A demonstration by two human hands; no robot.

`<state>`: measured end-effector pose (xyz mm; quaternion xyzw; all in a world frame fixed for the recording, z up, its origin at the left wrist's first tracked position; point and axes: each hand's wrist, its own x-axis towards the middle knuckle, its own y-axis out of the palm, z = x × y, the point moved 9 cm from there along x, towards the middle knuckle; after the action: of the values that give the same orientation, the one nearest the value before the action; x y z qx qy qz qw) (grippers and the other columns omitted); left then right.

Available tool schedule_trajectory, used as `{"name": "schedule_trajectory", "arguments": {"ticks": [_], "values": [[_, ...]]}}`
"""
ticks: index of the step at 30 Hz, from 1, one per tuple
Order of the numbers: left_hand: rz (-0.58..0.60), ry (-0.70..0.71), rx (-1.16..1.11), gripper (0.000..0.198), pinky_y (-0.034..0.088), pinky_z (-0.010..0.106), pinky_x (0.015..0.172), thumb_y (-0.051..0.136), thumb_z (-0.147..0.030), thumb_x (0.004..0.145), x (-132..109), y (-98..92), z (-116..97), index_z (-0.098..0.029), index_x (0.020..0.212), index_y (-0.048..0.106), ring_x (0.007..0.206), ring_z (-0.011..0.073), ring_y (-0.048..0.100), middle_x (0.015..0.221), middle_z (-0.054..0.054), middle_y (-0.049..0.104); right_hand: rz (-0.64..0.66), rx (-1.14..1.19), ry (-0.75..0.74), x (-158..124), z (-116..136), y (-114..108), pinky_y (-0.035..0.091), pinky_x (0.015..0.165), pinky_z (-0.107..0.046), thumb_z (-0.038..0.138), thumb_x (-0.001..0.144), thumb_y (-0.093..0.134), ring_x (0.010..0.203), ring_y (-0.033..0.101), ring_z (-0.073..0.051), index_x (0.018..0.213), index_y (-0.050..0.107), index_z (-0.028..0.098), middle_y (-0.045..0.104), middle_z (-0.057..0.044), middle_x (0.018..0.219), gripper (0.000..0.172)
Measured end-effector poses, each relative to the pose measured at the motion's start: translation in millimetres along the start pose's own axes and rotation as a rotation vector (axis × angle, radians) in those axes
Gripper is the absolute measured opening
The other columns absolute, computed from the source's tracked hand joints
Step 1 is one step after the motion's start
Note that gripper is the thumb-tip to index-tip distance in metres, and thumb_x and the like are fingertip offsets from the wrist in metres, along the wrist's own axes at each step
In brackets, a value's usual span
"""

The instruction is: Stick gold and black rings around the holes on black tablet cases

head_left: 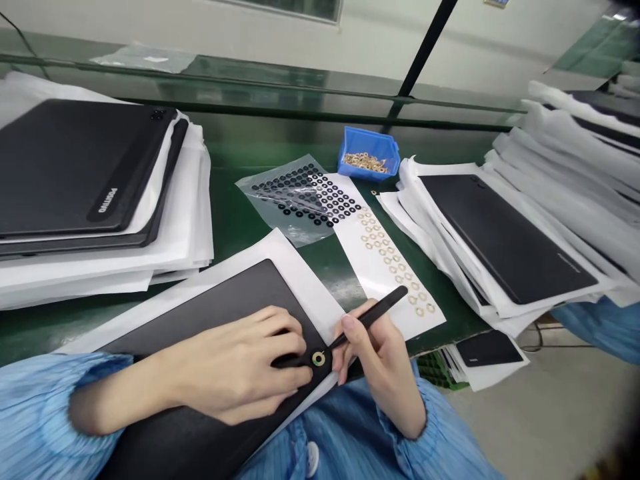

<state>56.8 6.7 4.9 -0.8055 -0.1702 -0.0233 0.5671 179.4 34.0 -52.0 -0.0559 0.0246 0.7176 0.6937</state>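
Black tablet-shaped slabs (75, 167) pile on white wrapping sheets (175, 260) at the tabletop's left edge, the top one matte, with small holes in one corner and pale lettering too skewed to read surely. Nearer, another slab (210, 307) lies on a white sheet across the person's lap, beside a pale blue ribbed sleeve (45, 413). The left hand (235, 363) rests on it, fingers (280, 327) curled close together, gripping nothing that shows, just beside a gold-and-green ring (319, 359) seated on a black disc at the slab's corner. Beyond, on the green tabletop (235, 227), lies a clear film (295, 200) of black rings, and toward the back edge a blue plastic bin (369, 153) of brass rings. The right hand (375, 360) pinches a slim black tool (373, 317) in a narrow grip, its tip almost at the ring; past it run a white strip (395, 267) of gold rings and, at the right edge, more wrapped slabs (505, 233)
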Motion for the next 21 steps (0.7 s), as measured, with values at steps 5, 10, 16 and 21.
{"name": "schedule_trajectory", "arguments": {"ticks": [5,10,16,21], "values": [[-0.025,0.022,-0.008,0.026,0.044,0.036,0.085,0.04,-0.015,0.091,3.8,0.5,-2.5,-0.014,0.099,0.065,0.092,0.023,0.053,0.086,0.01,0.061,-0.001,-0.026,-0.016,-1.9,-2.1,-0.2,0.043,0.032,-0.02,0.046,0.09,0.049,0.03,0.053,-0.011,0.081,0.044,0.021,0.058,0.005,0.045,0.027],[-0.034,0.021,-0.022,0.025,0.043,0.035,0.084,0.042,-0.015,0.091,3.2,0.3,-2.5,-0.012,0.097,0.066,0.089,0.0229,0.053,0.082,0.01,0.059,0.002,-0.028,-0.037,-2.6,1.5,0.8,0.042,0.033,-0.018,0.044,0.091,0.049,0.03,0.052,-0.009,0.079,0.044,0.02,0.056,0.006,0.045,0.026],[-0.083,0.041,-0.027,0.025,0.043,0.035,0.08,0.043,-0.014,0.09,3.5,-3.6,-3.3,-0.01,0.097,0.066,0.087,0.023,0.052,0.082,0.01,0.058,-0.021,-0.027,0.003,-4.9,4.2,0.9,0.042,0.035,-0.017,0.042,0.092,0.049,0.033,0.052,-0.008,0.079,0.044,0.02,0.056,0.005,0.046,0.026],[-0.08,0.037,-0.032,0.026,0.043,0.036,0.078,0.042,-0.013,0.09,3.4,-2.0,-3.5,-0.009,0.097,0.067,0.086,0.0233,0.052,0.083,0.01,0.058,0.002,-0.036,-0.04,-4.9,3.7,1.4,0.041,0.034,-0.017,0.04,0.092,0.049,0.032,0.052,-0.009,0.081,0.044,0.02,0.056,0.006,0.046,0.024]]}}
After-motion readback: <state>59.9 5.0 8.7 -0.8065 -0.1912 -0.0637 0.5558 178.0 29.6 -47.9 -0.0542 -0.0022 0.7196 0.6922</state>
